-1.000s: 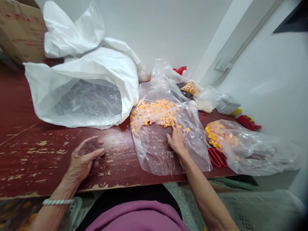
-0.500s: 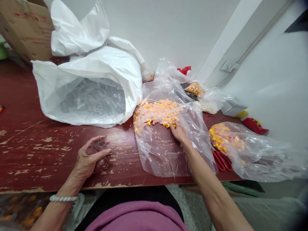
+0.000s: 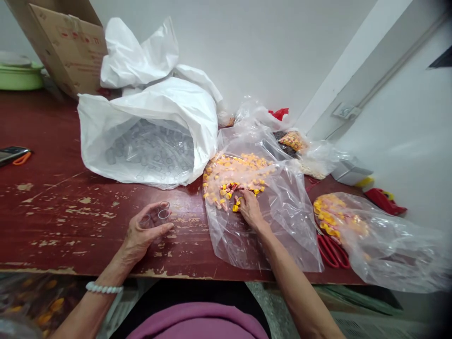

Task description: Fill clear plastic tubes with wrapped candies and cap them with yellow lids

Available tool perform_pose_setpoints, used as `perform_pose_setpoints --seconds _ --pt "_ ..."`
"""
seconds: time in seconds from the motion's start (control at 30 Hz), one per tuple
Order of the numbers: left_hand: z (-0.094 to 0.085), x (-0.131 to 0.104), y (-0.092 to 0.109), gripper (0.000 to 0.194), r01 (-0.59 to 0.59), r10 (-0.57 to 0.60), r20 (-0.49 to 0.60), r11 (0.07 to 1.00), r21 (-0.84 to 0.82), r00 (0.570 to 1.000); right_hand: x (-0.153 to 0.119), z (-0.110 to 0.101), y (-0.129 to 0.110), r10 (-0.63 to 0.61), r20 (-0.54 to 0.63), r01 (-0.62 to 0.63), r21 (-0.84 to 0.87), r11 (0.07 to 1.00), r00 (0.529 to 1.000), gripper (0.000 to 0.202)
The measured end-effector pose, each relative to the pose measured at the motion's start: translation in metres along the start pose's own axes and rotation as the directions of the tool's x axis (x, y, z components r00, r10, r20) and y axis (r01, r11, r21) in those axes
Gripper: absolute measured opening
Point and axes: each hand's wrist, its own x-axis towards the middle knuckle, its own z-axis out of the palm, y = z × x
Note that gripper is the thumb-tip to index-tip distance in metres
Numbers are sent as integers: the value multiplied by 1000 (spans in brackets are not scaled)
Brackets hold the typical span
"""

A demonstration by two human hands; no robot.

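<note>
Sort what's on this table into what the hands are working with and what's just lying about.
In hand:
left hand holding clear tubes
right hand on yellow caps inside clear bag
white sack of tubes

Lying about:
red scissors
cardboard box
green basin
phone

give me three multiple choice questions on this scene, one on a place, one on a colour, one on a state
1. Where is the right hand?
A. inside the clear bag of yellow pieces
B. on the cardboard box
C. on the scissors

2. What colour are the scissors handles?
A. blue
B. red
C. green

3. How is the left hand?
A. flat and empty on the table
B. raised off the table
C. curled round small clear tubes

Answers:
1 A, its fingers lie among the pieces under the plastic.
2 B, red loops show between the two clear bags.
3 C, tube rims show between thumb and fingers.
</note>
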Motion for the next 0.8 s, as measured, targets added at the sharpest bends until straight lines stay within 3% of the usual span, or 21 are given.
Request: perform_pose_setpoints --seconds 0.17,0.3,0.37,0.47,0.5,0.57,0.63,0.7,0.8 --pt "2 -1 1 62 -10 11 36 999 -33 999 2 -20 13 112 23 -112 16 994 993 13" --pt "3 -2 0 60 -43 43 38 999 -16 998 2 -30 5 182 9 -182 135 974 983 12" --pt "5 -3 -1 58 -70 71 53 997 -17 996 0 -33 -12 206 10 -203 234 951 978 21" --pt "13 -10 -3 53 -89 87 115 996 10 990 -11 -34 -58 175 56 -182 424 887 983 35" --pt "18 -13 -3 52 -89 85 142 996 26 986 -18 -34 -76 144 78 -164 505 848 987 35" --pt "29 -21 -3 50 -94 82 192 994 55 978 -33 -30 -111 66 110 -125 719 683 992 31" --pt "38 -27 -2 49 -118 100 226 991 67 969 -47 -23 -136 22 113 -103 789 606 993 25" --pt "44 -31 -2 49 -148 129 242 987 60 962 -58 -14 -147 8 105 -88 781 618 994 22" --pt "46 -32 -3 51 -165 147 245 985 55 958 -64 -5 -144 16 89 -78 761 644 996 22"
